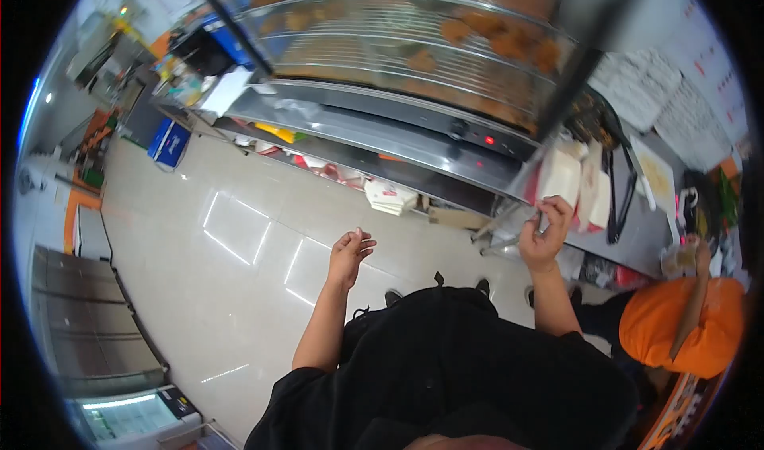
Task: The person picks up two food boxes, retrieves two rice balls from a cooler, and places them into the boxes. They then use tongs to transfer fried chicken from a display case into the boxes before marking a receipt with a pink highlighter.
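With the clock centred on the view, the left hand (pixel 350 255) hangs at seven o'clock above the pale floor (pixel 199 291). Its fingers curl loosely, gripping nothing visible. The right hand (pixel 546 233) is raised at three o'clock, fingers bent towards the thumb; whether it grasps anything small cannot be told.

The white packets (pixel 560 173) stand just beyond its fingertips, towards two o'clock, on the steel bench (pixel 649 239); contact is unclear. A black frame (pixel 618 203) lies just to their right.

At twelve o'clock is the glass cabinet (pixel 382 109), with browned food (pixel 517 46) on its racks and a red light lit at its base. A co-worker (pixel 676 327) in orange stands towards four o'clock; a blue box (pixel 169 142) sits near ten.
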### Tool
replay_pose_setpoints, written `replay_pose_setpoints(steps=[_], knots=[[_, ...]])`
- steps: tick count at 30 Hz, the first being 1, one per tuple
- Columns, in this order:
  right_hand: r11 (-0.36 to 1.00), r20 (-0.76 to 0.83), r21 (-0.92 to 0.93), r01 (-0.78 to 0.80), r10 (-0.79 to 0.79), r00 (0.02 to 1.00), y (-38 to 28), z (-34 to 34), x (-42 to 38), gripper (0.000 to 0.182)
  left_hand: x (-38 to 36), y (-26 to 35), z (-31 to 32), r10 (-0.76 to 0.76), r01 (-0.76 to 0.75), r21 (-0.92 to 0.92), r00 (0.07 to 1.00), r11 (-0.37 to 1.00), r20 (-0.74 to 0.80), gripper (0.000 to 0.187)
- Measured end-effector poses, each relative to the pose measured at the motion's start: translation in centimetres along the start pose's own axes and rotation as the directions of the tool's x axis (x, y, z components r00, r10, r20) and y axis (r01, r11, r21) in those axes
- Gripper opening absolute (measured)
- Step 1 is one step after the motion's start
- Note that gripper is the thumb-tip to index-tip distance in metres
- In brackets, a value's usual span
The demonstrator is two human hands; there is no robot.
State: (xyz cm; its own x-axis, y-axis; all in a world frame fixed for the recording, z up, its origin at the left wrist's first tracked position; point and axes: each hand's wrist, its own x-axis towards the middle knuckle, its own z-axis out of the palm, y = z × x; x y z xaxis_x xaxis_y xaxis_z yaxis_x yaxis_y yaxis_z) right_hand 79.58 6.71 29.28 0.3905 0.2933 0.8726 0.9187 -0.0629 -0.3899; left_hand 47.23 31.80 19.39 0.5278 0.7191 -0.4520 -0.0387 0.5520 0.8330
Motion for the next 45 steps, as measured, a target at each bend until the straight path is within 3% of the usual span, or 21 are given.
replay_pose_setpoints(steps=[4,6,7,8,9,11,15,17,21,26,27,28,29,32,33,36,38,40,42,44,45], knots=[[0.994,0.259,0.097,-0.047,0.020,0.966,-7.2,9.7,-0.5,0.042,-0.6,3.3,-11.7,0.077,-0.086,-0.158,0.995,0.984,-0.062,0.039],[0.996,0.496,0.064,-0.068,0.027,0.868,-8.0,14.3,-2.5,0.041,-1.3,4.4,-15.7,0.058,-0.092,-0.180,0.981,0.979,-0.186,0.043],[0.993,0.630,0.006,-0.114,0.084,0.772,-7.1,16.0,-4.9,0.039,-1.3,4.6,-16.8,0.019,-0.064,-0.192,0.973,0.979,-0.231,0.043],[0.983,0.786,-0.074,-0.170,0.163,0.596,-5.4,17.7,-8.7,0.042,-1.1,4.6,-18.5,0.000,-0.060,-0.242,0.971,0.968,-0.239,0.044],[0.960,0.889,-0.166,-0.227,0.245,0.387,-3.4,19.1,-12.9,0.044,0.2,3.5,-21.5,0.017,-0.070,-0.326,0.987,0.943,-0.163,0.043],[0.894,0.894,-0.440,-0.086,0.426,-0.141,-1.6,19.2,-19.4,0.043,0.7,5.1,-21.9,-0.035,-0.029,-0.320,0.981,0.947,-0.193,0.047],[0.848,0.708,-0.529,0.044,0.469,-0.528,1.2,15.7,-32.5,0.032,4.6,6.6,-25.0,-0.082,0.051,-0.259,0.991,0.965,-0.110,0.049],[0.767,0.592,-0.639,0.053,0.535,-0.602,0.9,13.3,-34.4,0.032,7.7,8.3,-28.0,-0.054,0.045,-0.188,0.997,0.981,-0.046,0.049],[0.509,0.435,-0.861,-0.023,0.712,-0.550,2.1,15.8,-37.1,0.032,14.9,18.8,-33.6,0.044,-0.048,-0.024,0.988,0.999,-0.147,0.042],[0.270,0.364,-0.904,-0.330,0.892,-0.268,2.7,32.8,-35.7,0.033,27.2,36.1,-40.3,0.231,-0.217,0.085,0.943,0.972,-0.239,0.062],[0.325,0.417,-0.875,-0.359,0.883,-0.217,2.3,37.5,-34.8,0.033,29.5,39.8,-41.6,0.250,-0.229,0.118,0.943,0.966,-0.220,0.074],[0.436,0.555,-0.812,-0.387,0.782,-0.284,1.9,42.5,-32.2,0.034,31.8,43.4,-43.1,0.304,-0.291,0.096,0.935,0.952,-0.183,0.073],[0.755,0.790,-0.612,-0.235,0.570,-0.227,2.8,48.5,-33.0,0.037,33.3,47.0,-42.9,0.362,-0.344,0.123,0.914,0.931,-0.181,0.072],[0.704,0.827,-0.551,-0.449,0.532,-0.181,-3.1,62.3,-23.7,0.045,38.1,55.7,-46.7,0.502,-0.474,0.205,0.857,0.856,-0.116,0.072],[0.762,0.886,-0.432,-0.482,0.460,-0.068,-5.2,65.2,-21.1,0.049,38.5,57.6,-45.7,0.540,-0.503,0.225,0.828,0.835,-0.151,0.074],[0.798,0.921,-0.326,-0.506,0.390,0.021,-11.5,72.2,-12.6,0.053,46.2,62.9,-52.0,0.557,-0.527,0.243,0.827,0.815,-0.074,0.076],[0.807,0.937,-0.296,-0.511,0.350,0.010,-14.3,75.0,-8.4,0.051,50.3,65.8,-53.3,0.588,-0.573,0.233,0.809,0.786,0.008,0.067],[0.802,0.925,-0.293,-0.521,0.376,0.058,-15.6,78.0,-7.4,0.050,54.4,69.1,-53.4,0.654,-0.613,0.402,0.756,0.681,0.045,0.053],[0.798,0.912,-0.299,-0.523,0.400,0.090,-16.9,80.1,-6.4,0.048,60.1,73.0,-55.2,0.663,-0.664,0.344,0.736,0.664,0.140,0.042],[0.702,0.872,-0.392,-0.594,0.489,0.002,-19.0,82.0,-4.7,0.044,64.1,76.8,-55.2,0.704,-0.779,0.453,0.607,0.434,0.369,0.036],[0.712,0.862,-0.403,-0.575,0.506,0.021,-20.3,83.2,-3.9,0.041,65.1,78.9,-54.1,0.695,-0.798,0.423,0.591,0.430,0.409,0.024]])
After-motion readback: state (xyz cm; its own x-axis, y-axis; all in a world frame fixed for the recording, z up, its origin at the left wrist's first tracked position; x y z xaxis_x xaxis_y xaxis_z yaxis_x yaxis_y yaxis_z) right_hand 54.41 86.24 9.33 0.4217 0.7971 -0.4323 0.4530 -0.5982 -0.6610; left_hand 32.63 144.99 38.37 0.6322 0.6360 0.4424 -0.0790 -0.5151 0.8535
